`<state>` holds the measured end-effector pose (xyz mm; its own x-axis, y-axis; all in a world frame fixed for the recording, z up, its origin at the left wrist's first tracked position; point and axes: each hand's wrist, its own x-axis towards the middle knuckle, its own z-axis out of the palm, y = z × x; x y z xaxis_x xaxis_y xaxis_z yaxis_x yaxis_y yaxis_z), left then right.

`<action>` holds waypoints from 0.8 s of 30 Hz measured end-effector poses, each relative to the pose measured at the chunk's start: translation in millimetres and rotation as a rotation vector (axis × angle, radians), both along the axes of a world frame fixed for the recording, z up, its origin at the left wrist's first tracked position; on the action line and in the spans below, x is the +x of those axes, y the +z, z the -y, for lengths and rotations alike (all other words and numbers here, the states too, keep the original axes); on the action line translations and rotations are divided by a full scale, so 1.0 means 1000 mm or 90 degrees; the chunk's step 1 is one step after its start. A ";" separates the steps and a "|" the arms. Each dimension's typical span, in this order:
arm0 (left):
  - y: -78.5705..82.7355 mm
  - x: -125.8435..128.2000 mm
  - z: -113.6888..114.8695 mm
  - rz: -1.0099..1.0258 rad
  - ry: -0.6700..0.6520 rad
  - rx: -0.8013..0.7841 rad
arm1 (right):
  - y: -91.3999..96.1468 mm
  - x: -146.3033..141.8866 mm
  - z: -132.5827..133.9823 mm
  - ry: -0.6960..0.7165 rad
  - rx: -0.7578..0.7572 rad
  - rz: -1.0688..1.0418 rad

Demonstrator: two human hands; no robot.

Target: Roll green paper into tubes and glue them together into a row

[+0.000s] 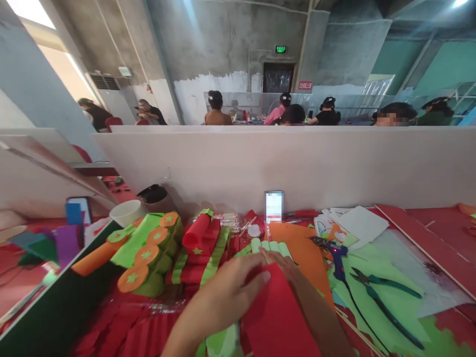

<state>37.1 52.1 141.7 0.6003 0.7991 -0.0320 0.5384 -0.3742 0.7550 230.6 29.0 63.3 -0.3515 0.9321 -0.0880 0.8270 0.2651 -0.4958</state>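
Observation:
A red sheet [277, 312], paper or felt by its look, stands tilted between my forearms in front of me. My left hand [241, 280] is closed on its left edge, the thumb lying across the upper corner. My right hand [284, 263] is bent around the far top edge, its fingers partly hidden by the sheet. Just beyond both hands lie several pale green rolls [284, 249]. Left of my left hand is a red tank-like model [199, 253] with green strips and a star. Beside it stands a green and orange model [148, 253] with star-marked round wheels.
To the right lie a blue glue gun [336, 253] with its cord, pliers [379, 290], light green sheets and an orange sheet [303, 253]. A phone [274, 206] leans on the white partition [297, 163]. A white bowl [128, 213] stands left; people sit beyond the partition.

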 end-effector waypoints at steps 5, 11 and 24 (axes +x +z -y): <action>-0.068 -0.006 0.026 -0.278 -0.061 -0.059 | -0.007 -0.010 -0.008 0.025 0.011 0.102; -0.118 -0.036 0.063 -0.139 0.114 -0.124 | 0.026 0.000 0.004 0.053 0.013 0.043; -0.097 0.000 -0.009 -0.196 0.228 0.154 | 0.015 0.035 0.006 0.190 -0.134 0.053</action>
